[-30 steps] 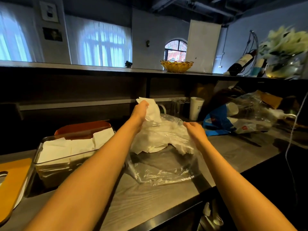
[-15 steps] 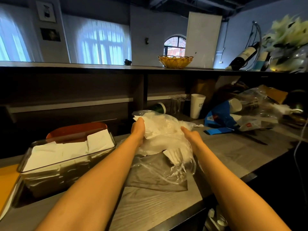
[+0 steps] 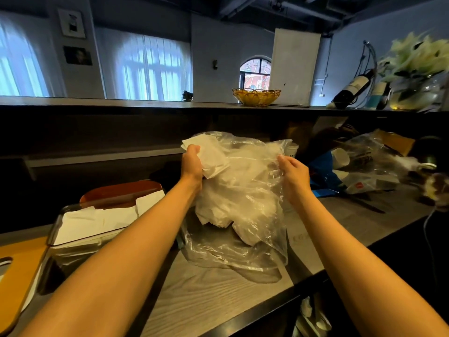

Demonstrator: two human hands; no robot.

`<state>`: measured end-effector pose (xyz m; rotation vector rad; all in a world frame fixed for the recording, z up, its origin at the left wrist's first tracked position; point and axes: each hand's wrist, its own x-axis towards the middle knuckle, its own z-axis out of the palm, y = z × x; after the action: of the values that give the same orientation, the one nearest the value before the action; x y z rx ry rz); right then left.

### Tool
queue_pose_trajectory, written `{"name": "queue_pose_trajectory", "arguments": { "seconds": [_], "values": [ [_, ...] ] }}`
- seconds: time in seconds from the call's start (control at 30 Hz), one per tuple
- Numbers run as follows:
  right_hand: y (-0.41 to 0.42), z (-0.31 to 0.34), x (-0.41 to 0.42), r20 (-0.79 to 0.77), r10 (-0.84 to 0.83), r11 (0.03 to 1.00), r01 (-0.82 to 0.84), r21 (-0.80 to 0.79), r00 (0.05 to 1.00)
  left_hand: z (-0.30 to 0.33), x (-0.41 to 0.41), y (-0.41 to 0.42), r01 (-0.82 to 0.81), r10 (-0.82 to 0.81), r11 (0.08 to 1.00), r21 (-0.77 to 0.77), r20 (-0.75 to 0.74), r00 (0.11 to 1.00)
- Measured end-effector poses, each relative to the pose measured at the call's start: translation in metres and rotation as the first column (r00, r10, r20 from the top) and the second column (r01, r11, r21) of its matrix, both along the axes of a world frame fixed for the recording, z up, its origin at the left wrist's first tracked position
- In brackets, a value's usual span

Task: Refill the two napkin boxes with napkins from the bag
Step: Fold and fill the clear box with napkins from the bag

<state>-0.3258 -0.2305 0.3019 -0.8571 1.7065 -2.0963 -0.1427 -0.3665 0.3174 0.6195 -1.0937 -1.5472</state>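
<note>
L hand (image 3: pixel 192 161) grips folded white paper napkins (image 3: pixel 209 154); R hand (image 3: pixel 292 172) pinches crinkly clear plastic bag (image 3: pixel 255 215)

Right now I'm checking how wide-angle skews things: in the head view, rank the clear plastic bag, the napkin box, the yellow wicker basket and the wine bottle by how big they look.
1. clear plastic bag
2. napkin box, close behind, partly hidden by the forearm
3. yellow wicker basket and wine bottle: alike, both far off, so unranked
</note>
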Motion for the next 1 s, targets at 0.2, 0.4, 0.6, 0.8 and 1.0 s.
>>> {"name": "queue_pose_trajectory", "arguments": {
  "seconds": [0.2,0.4,0.6,0.8,1.0],
  "values": [
    [-0.008,-0.014,-0.003,0.206,0.013,0.959,-0.07,0.275,0.979,-0.014,0.009,0.0,-0.036,0.024,0.998,0.059,0.185,0.983],
    [-0.007,-0.027,0.007,0.3,0.054,0.931,-0.157,0.33,0.952,-0.017,0.01,-0.005,-0.017,-0.048,0.989,0.147,0.429,0.902],
    [-0.026,-0.042,0.003,0.213,0.12,0.854,-0.211,0.475,0.97,-0.018,-0.003,0.005,0.068,-0.183,0.968,0.242,0.49,0.852],
    [-0.043,-0.038,-0.008,0.085,0.066,0.903,-0.096,0.42,0.994,-0.021,-0.01,-0.01,-0.04,-0.023,0.981,0.188,0.323,0.946],
    [-0.045,-0.004,-0.02,0.001,-0.062,0.989,0.062,0.135,0.998,0.0,-0.008,-0.019,-0.136,0.137,0.99,-0.026,0.073,0.988]
  ]
}}
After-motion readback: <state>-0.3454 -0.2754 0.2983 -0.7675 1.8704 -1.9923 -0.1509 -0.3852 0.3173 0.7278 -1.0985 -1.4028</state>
